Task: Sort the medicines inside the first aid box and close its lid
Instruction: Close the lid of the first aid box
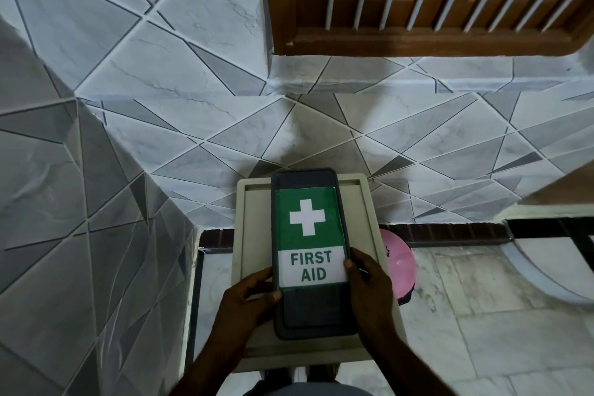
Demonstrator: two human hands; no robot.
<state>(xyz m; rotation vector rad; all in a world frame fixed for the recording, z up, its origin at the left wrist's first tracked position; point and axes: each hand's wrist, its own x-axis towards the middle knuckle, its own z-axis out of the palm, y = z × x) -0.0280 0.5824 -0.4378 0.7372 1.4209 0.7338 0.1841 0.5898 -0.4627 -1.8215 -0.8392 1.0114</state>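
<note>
The first aid box is a dark grey, rounded case with a green and white label showing a white cross and the words FIRST AID. Its lid is down, so no medicines are visible. It lies lengthwise on a beige plastic stool top. My left hand grips the box's near left edge, thumb on the lid. My right hand holds the near right edge, fingers along the side.
A pink plastic basin sits on the floor just right of the stool. Tiled walls close in at the left and behind. A wooden louvred frame hangs above at the right. Pale marble floor spreads to the right.
</note>
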